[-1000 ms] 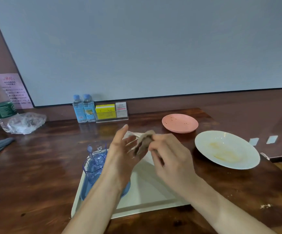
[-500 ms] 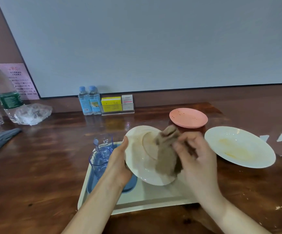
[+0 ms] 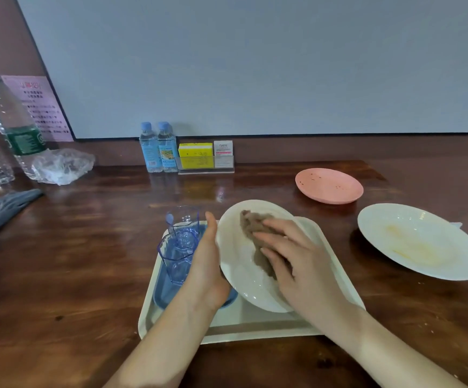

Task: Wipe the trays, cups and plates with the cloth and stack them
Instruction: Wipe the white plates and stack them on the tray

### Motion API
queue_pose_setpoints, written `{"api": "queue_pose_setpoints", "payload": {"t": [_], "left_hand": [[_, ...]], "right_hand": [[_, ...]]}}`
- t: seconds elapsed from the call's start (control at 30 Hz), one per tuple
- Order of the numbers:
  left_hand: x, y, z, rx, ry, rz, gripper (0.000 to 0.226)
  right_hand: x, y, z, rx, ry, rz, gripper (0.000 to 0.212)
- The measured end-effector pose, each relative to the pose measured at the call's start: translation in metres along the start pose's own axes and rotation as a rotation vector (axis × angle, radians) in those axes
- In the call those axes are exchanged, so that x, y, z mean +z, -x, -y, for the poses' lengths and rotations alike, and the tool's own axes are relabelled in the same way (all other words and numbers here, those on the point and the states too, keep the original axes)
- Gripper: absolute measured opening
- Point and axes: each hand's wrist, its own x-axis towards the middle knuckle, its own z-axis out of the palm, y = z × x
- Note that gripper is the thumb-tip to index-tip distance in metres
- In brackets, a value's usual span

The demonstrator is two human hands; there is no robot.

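Dark wooden table below a pale wall, with a tray at centre. Over the tray a plate is tilted. The left hand grips its rim at 9 o'clock, thumb up along the edge, fingers hidden behind. The right hand, fingers flat and spread, presses the cloth into the plate. Cups stand at its 9 o'clock
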Motion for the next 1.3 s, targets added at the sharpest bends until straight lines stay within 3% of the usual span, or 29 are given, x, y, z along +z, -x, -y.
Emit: {"api": "queue_pose_setpoints", "payload": {"t": [0.13,0.2,0.33,0.5,0.67,0.77,1.0,1.3], "left_hand": [[-0.006,-0.007,0.001,-0.012,0.052,-0.010,0.094],[-0.006,-0.009,0.003,0.001,0.059,-0.032,0.086],[0.003,-0.004,0.004,0.041,0.012,-0.099,0.072],[0.009,0.002,0.004,0.019,-0.001,-0.220,0.063],[0.015,0.008,0.004,0.001,0.001,-0.128,0.068],[0.014,0.008,0.003,0.020,0.017,-0.122,0.071],[0.018,0.013,0.002,0.069,-0.032,-0.270,0.051],[0.015,0.013,0.005,0.066,0.016,-0.231,0.048]], "right_hand": [[-0.003,0.003,0.004,-0.234,0.121,0.187,0.037],[-0.005,-0.005,0.002,-0.258,0.161,0.232,0.043],[-0.010,-0.024,-0.016,-0.142,0.178,0.164,0.050],[-0.005,-0.027,-0.020,0.026,0.330,0.054,0.042],[0.003,-0.003,0.002,-0.018,0.267,-0.024,0.042],[0.007,-0.002,0.003,-0.068,0.198,0.062,0.055],[-0.007,-0.021,-0.032,0.025,0.317,0.055,0.049],[-0.013,0.013,-0.005,0.125,0.501,-0.013,0.039]]}}
